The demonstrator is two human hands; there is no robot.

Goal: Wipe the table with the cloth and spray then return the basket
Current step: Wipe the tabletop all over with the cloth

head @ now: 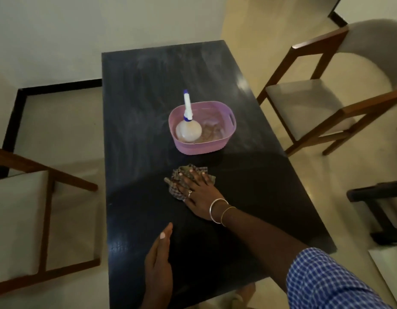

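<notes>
Checked cloth (188,181) lies under the flat, open right hand (198,192) — one long push could knock the basket (202,148) (just beyond); left hand (159,262) rests open on the counter (135,108).

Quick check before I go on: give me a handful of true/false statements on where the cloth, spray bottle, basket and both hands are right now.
1. The right hand presses the cloth flat on the table. True.
2. The spray bottle stands on the table beside the basket. False: it sits inside the pink basket.
3. The left hand holds the spray bottle. False: it rests open and empty on the table's near part.
4. The basket is on the table, beyond the cloth. True.
5. The cloth lies inside the basket. False: it is on the table, under the right hand's fingers.
</notes>
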